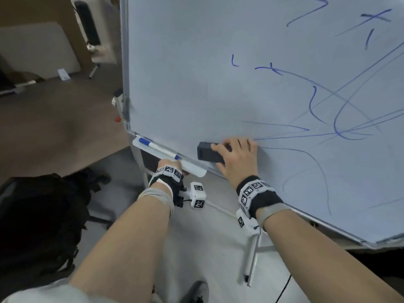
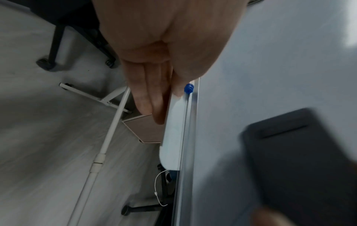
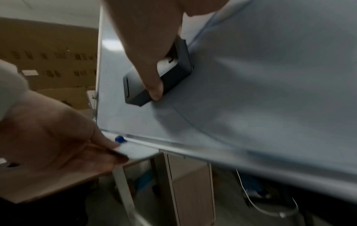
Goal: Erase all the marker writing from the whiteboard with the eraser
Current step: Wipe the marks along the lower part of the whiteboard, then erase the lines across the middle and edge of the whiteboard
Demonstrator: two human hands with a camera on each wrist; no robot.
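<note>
A tilted whiteboard point(image 1: 196, 62) on a white stand fills your view, blue marker scrawls point(image 1: 341, 110) covering its right half. Your right hand point(image 1: 237, 157) curls its fingers point(image 3: 152, 85) around the dark eraser point(image 1: 207, 152), pressed flat near the bottom edge. The marker tray point(image 1: 194, 168) holds a blue-capped marker point(image 1: 158, 148). Your left hand point(image 1: 169, 165) pinches the tray, mostly hidden behind its wristband. Grey floor point(image 1: 196, 248) below.
</note>
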